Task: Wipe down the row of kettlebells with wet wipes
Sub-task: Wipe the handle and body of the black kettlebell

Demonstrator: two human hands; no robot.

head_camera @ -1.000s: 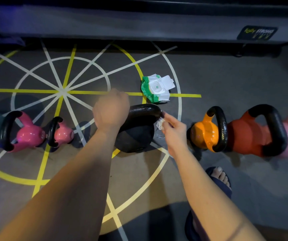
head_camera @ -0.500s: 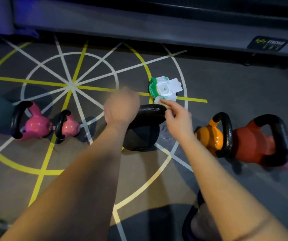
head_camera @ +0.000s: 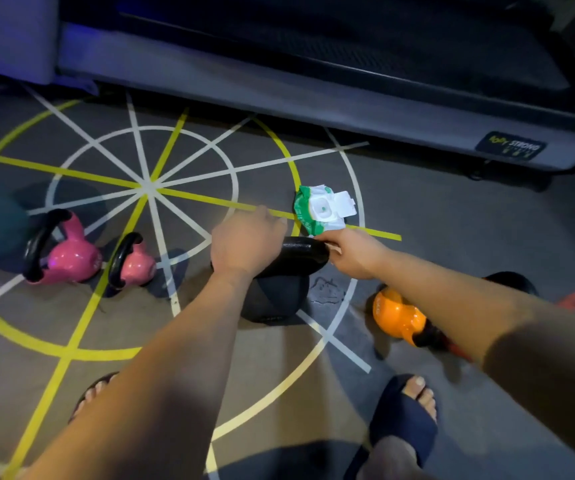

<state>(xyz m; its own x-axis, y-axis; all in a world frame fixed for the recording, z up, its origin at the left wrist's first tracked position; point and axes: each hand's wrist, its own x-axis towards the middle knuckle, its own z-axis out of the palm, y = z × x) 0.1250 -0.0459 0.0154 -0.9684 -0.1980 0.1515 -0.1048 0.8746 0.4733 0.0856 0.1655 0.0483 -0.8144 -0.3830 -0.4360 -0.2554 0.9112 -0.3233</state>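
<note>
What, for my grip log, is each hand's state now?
Left hand: gripping the black kettlebell by its handle.
Right hand: pinching a wipe against that handle.

The place was a gym: a grey floor [head_camera: 435,216] marked with a yellow-and-white spoked circle [head_camera: 147,187], a larger pink kettlebell [head_camera: 71,259], a black kettlebell [head_camera: 279,299] and an orange kettlebell [head_camera: 397,317] set in a row, and behind them a long machine base [head_camera: 314,95] labelled "STRONG".

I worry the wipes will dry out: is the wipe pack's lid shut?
No, the white lid of the wipe pack is flipped open to one side.
</note>
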